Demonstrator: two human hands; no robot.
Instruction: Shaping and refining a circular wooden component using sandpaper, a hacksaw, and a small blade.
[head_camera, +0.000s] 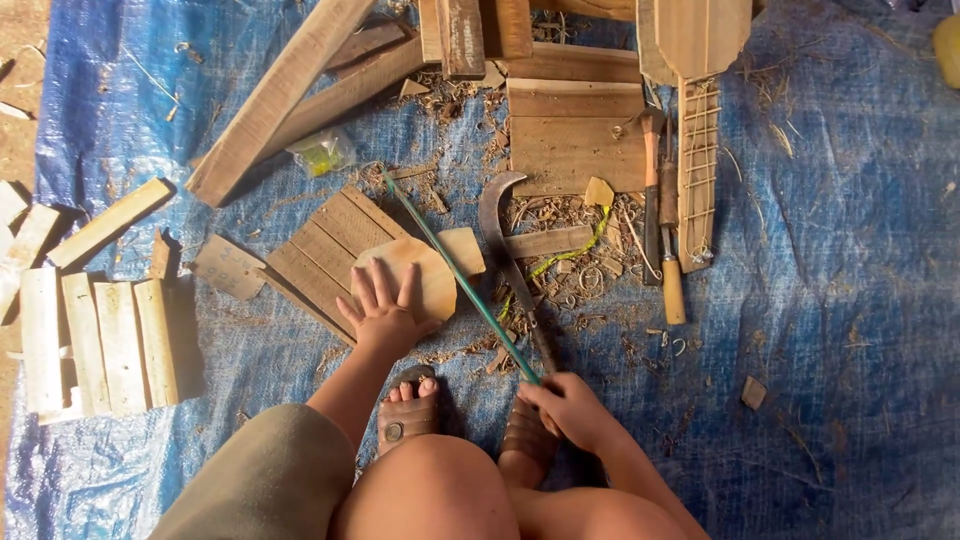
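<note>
The left hand (385, 305) lies flat near the middle of the frame, fingers spread, pressing down on a rounded wooden piece (425, 275); that piece rests on a slatted board (325, 250) which lies on the blue tarp (830, 300). The right hand (570, 405), lower centre, is closed around the near end of a thin green-bladed saw (460, 272); its blade runs up and left across the rounded piece, apparently touching its right edge, though the contact is hard to make out. Just right of the saw lies a curved sickle-like blade (500, 225) amid wood shavings; beyond it, toward the right, two wooden-handled tools (665, 225) lie beside a fretted instrument neck (698, 165) that reaches to the upper edge. Long planks (275, 95) cross the upper left; short pale wooden blocks (100, 345) stand in a row at the left edge. Sandalled feet (410, 405) show at the bottom, between the hands.
</note>
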